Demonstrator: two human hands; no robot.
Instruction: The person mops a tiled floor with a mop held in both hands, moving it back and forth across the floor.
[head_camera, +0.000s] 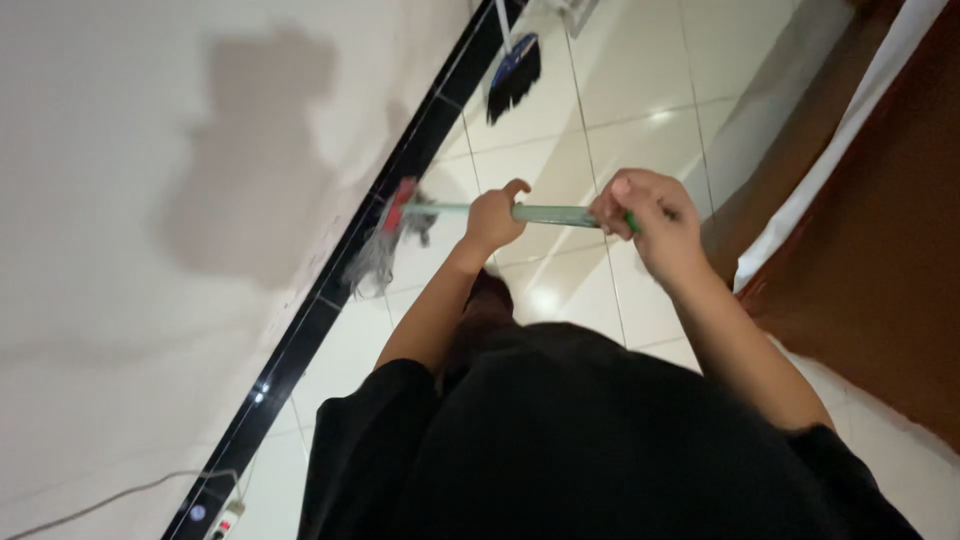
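A mop with a pale green handle (555, 214) runs across the middle of the view. Its red clamp and grey strings (385, 243) rest on the white floor tiles by the black skirting. My left hand (493, 217) grips the handle partway down. At the handle's upper end my right hand (648, 217) is wrapped around it. Both arms reach forward over my black shirt.
A white wall (150, 200) fills the left, edged by a black skirting strip (300, 340). A dark broom head (514, 72) lies on the tiles farther off. A power strip with a cable (225, 518) sits at the bottom left. A brown door or cabinet (880, 250) stands at right.
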